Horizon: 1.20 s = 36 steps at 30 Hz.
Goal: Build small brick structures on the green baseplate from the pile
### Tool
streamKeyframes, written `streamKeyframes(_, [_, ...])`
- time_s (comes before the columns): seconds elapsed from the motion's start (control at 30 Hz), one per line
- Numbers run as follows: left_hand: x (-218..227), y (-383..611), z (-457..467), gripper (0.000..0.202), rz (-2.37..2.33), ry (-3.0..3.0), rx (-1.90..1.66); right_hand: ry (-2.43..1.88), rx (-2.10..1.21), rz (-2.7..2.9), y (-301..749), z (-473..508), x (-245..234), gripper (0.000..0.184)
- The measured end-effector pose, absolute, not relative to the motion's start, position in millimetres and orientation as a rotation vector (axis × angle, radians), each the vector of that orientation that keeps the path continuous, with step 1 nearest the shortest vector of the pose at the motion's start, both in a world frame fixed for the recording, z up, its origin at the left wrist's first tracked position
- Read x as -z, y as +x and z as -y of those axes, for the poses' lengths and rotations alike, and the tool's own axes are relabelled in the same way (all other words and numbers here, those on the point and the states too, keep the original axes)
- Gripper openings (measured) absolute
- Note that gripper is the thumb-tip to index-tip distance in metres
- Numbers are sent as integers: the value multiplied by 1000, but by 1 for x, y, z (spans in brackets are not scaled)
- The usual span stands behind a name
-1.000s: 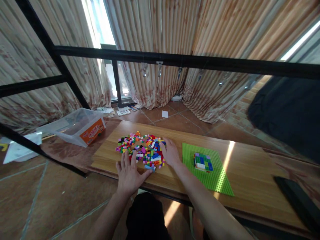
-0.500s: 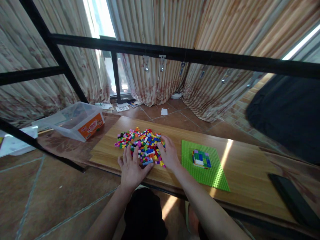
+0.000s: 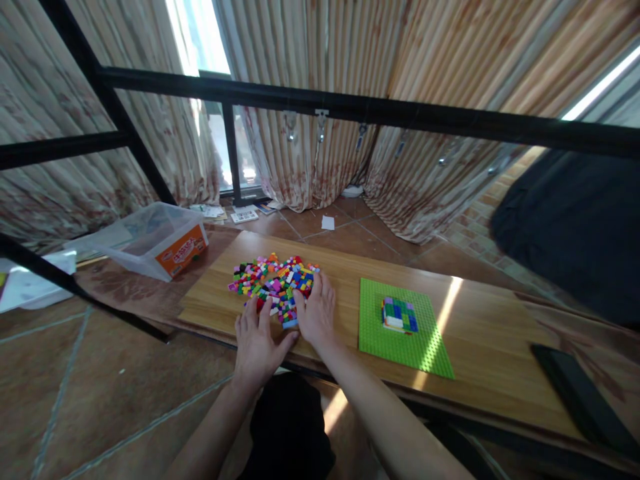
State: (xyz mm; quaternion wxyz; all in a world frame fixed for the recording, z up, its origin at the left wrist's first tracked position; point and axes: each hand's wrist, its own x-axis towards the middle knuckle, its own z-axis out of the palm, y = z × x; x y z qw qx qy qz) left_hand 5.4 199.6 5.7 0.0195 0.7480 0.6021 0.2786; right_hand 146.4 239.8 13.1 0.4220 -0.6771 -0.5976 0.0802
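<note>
A heap of small coloured building bricks (image 3: 273,281) is spread over the left part of the wooden board. My left hand (image 3: 259,343) rests at the near edge of the heap, fingers apart, fingertips touching bricks. Against the heap's right side lies my right hand (image 3: 317,310), its fingers stretched out and the thumb towards the bricks; I see nothing held in it. Farther right, a green baseplate (image 3: 373,340) carries a low block of joined bricks (image 3: 399,315) in blue, green, purple and white.
Beyond the board's left end stands a clear plastic box (image 3: 150,243) with an orange label. A dark flat object (image 3: 583,390) lies at the right end of the wooden board (image 3: 480,347). A black metal rail (image 3: 350,108) crosses above, before the curtains.
My right hand has moved left, pushing in the right side of the heap. My left hand has shifted slightly down and left. The view has moved a little.
</note>
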Motion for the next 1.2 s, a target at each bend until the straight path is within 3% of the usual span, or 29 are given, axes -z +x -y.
streamKeyframes(0.27, [-9, 3, -202, 77, -1888, 2352, -814, -1571, -245, 1495, 192, -207, -29, 46])
streamKeyframes(0.47, [-22, 11, -199, 30, -1830, 2452, -827, -1515, -325, 1598, 217, -164, -35, 35])
streamKeyframes(0.57, [-27, 16, -196, 18, -1829, 2495, -792, -1527, -358, 1551, 221, -152, -28, 32])
streamKeyframes(0.97, [-28, 24, -206, 17, -1780, 2641, -668, -1474, -356, 1531, 244, -150, -28, 26])
streamKeyframes(1.2, [-28, 23, -209, 14, -1679, 2610, -788, -1473, -351, 1471, 248, -151, -34, 25])
